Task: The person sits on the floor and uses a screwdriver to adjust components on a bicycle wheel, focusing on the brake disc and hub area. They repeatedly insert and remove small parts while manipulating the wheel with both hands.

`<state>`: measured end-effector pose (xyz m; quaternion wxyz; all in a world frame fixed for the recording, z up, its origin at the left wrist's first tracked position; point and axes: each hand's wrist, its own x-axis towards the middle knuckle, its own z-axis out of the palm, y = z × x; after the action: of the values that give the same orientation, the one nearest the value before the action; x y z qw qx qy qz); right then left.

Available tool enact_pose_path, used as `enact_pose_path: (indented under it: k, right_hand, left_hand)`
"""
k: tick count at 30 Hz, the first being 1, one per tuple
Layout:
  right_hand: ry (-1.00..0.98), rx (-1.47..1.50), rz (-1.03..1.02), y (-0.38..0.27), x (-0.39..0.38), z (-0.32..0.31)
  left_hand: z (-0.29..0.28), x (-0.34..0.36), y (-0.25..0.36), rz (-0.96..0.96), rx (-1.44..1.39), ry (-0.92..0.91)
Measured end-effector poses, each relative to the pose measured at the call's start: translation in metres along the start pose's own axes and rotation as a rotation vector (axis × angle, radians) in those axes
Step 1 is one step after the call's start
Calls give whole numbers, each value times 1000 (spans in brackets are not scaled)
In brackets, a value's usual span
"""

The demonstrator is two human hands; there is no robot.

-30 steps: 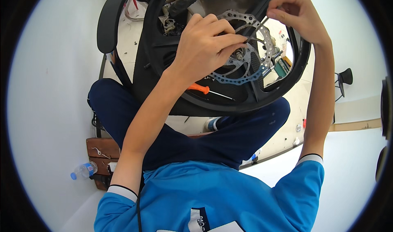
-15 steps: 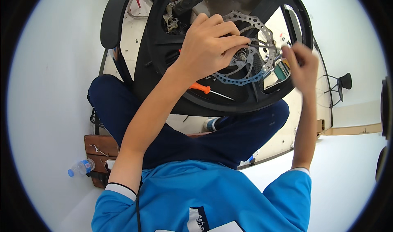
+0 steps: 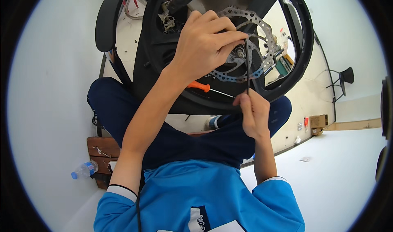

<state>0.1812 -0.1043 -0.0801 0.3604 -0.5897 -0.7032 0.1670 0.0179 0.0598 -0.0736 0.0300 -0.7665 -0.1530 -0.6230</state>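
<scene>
A thin black cable (image 3: 247, 64) runs taut between my two hands, over a silver disc brake rotor (image 3: 268, 33). My left hand (image 3: 202, 43) pinches the cable's upper part just above the hub axle (image 3: 240, 52). Lower down, at the near rim of the black spoked wheel (image 3: 305, 39), my right hand (image 3: 256, 111) grips it, fingers closed. The rotor has blue tint along its lower edge; my left hand and wrist hide its left part. An orange-handled screwdriver (image 3: 199, 86) lies on the wheel beside my left wrist, its tip close to my right fingers.
The wheel rests on a black chair seat with an armrest (image 3: 109, 21) at the left. Small parts (image 3: 168, 23) sit beyond the left spokes. A plastic bottle (image 3: 85, 169) lies by a brown wooden piece (image 3: 98, 142). Farther right are a black stool (image 3: 346, 75) and cardboard boxes (image 3: 318, 123).
My right hand has swung down and left from beside the rotor to the wheel's near rim. The cable, which ran off rightward, now runs straight down. My left hand stays nearly in place.
</scene>
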Motion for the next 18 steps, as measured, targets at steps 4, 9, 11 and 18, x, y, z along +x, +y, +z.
enact_pose_path:
  k: [4, 9, 11, 18]
  right_hand:
    - [48, -52, -19, 7, 0, -38]
    - [218, 53, -49, 8, 54, -92]
    - [142, 115, -109, 8, 79, -108]
    - [-29, 22, -266, -13, 144, -120]
  left_hand:
    - [-7, 6, 7, -22, -25, 18]
    - [-4, 3, 6, -29, -17, 5]
    - [0, 2, 8, -43, 0, 14]
    - [2, -1, 8, -73, 16, 42]
